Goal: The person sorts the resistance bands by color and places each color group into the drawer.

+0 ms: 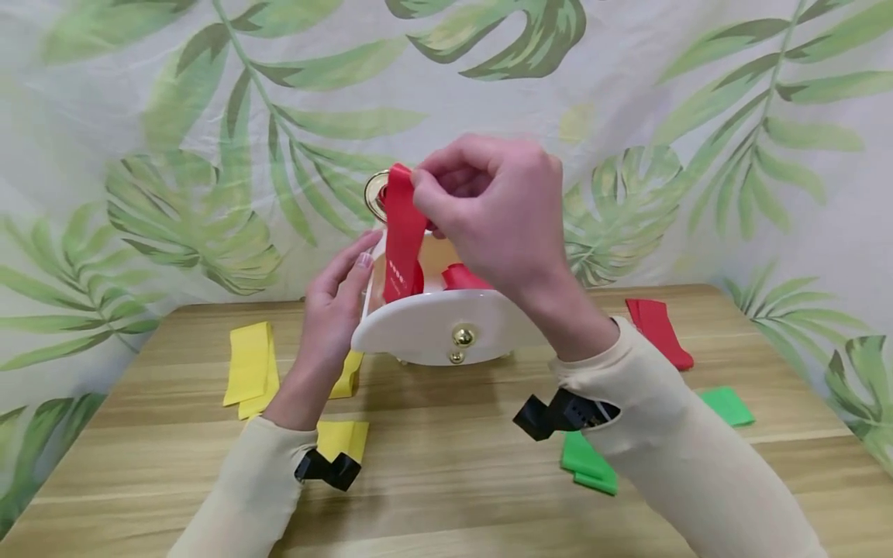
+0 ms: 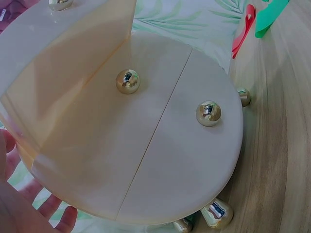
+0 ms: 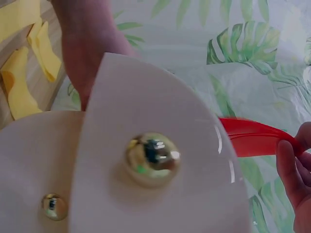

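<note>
Red strip (image 1: 402, 240), pinched in the right hand (image 1: 502, 209), hangs below those fingertips at the white box's (image 1: 412, 329) mouth; the left hand (image 1: 337, 298), fingers loosely extended, touches the box's side. The strip looks light, soft, perhaps slippery; 2 fingertips at 1 end should suffice.

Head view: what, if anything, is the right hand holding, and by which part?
The right hand pinches a red resistance band by its upper end.
</note>
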The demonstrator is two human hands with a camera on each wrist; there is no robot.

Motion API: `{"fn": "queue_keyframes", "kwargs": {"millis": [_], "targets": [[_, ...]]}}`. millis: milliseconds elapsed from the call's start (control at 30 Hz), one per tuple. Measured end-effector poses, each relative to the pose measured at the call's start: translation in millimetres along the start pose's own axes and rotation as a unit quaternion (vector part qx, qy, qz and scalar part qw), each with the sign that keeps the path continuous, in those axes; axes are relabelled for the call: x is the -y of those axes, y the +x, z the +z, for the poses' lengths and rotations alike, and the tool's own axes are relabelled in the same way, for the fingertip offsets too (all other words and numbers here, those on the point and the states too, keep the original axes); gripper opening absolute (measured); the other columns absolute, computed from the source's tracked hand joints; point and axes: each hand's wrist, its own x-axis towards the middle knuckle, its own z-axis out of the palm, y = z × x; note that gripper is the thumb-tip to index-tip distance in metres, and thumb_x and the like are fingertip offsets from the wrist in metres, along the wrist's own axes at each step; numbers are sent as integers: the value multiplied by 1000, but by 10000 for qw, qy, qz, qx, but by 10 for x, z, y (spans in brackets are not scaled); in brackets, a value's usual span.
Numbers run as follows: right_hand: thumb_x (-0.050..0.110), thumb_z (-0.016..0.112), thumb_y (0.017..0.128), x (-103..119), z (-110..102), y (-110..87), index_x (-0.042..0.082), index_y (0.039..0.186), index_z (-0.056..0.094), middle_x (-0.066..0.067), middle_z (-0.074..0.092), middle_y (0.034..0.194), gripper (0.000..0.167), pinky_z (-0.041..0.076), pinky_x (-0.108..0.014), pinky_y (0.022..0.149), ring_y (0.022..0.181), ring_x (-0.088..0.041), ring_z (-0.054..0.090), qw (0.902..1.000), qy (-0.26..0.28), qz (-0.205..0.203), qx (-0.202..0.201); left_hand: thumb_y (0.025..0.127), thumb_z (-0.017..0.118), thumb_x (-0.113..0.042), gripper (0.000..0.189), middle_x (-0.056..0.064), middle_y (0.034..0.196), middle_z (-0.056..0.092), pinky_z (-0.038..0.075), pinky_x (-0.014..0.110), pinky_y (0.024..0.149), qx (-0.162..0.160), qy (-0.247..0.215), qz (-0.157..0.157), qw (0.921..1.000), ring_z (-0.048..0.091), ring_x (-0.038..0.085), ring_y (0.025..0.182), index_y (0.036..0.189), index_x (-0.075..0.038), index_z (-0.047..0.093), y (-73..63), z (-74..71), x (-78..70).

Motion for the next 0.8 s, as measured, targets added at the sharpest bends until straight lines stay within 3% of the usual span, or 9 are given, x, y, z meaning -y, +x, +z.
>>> {"fn": "queue_keyframes", "kwargs": {"millis": [267, 500, 800], "targets": [[11, 73, 93, -158, -74, -152, 6, 89, 84, -6, 79, 78, 12, 57, -22, 63, 62, -10, 71, 9977, -577, 289, -198, 111, 54, -31, 39, -9, 163, 53, 37, 41, 129, -33, -82, 12, 10000, 44, 6, 152, 148, -24, 64, 20, 47, 27], [12, 75, 93, -303, -147, -262, 9, 91, 84, -5, 78, 77, 10, 53, -24, 65, 64, -13, 68, 9929, -910, 772, -23, 111, 55, -33, 39, -14, 161, 53, 37, 41, 129, -111, -89, -72, 9999, 43, 4, 152, 148, -25, 65, -1, 6, 11], [20, 75, 95, -442, -327, -350, 12, 94, 85, -7, 80, 84, 12, 55, -30, 72, 72, -19, 71, 9789, -1412, 1459, 237, 111, 55, -33, 39, -10, 164, 50, 36, 42, 129, -88, -119, -125, 9998, 41, 5, 153, 148, -26, 64, -8, 7, -2]]}}
